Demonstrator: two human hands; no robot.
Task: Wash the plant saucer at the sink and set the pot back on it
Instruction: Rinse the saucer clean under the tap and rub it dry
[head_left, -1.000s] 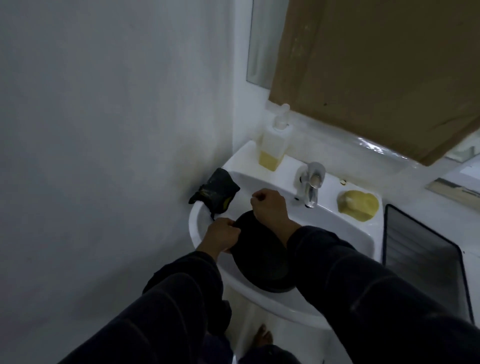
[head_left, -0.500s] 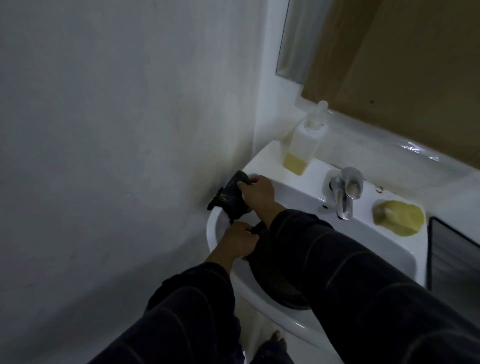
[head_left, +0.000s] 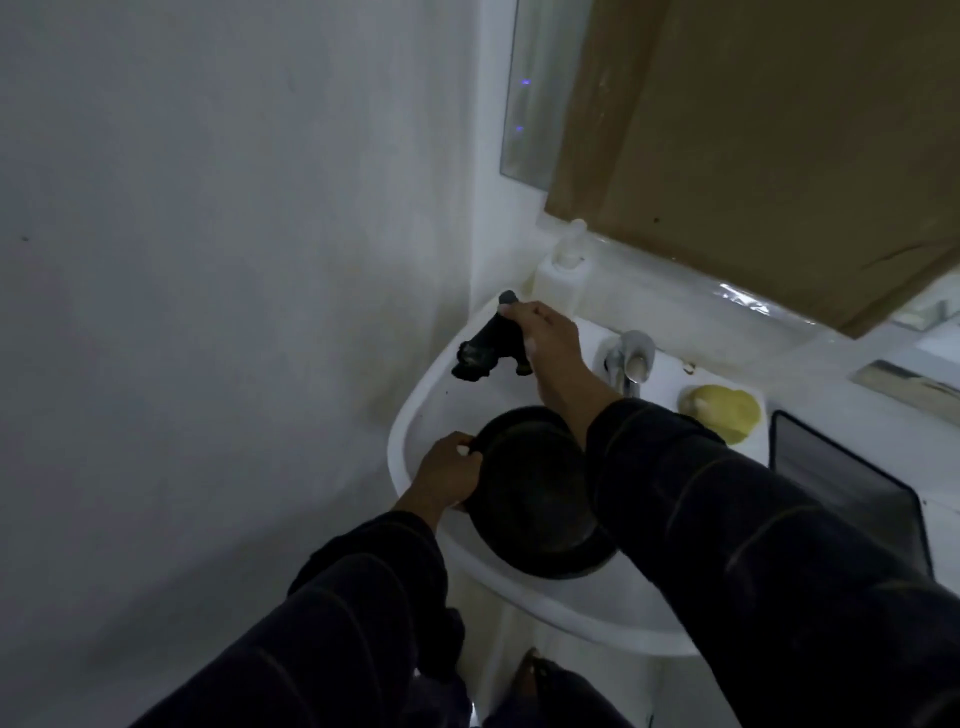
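The right hand's (head_left: 545, 338) grip holds a dark scrubbing cloth (head_left: 485, 349) above the basin; the saucer (head_left: 535, 493), pinched at its rim by the left hand (head_left: 449, 475), lies below, toward the person.

We wear dark navy long sleeves (head_left: 753, 519) with thin, faint lighter stripes crossing them; cuffs end at the wrists, hands bare, no rings or watch visible.

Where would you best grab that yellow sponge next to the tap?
Probably from above, fingers pinching across the narrower middle of the yellow sponge. It lies flat on the sink ledge to the right of the tap, top bare and nothing touching it. The right hand is nearer, though it now holds a dark cloth.
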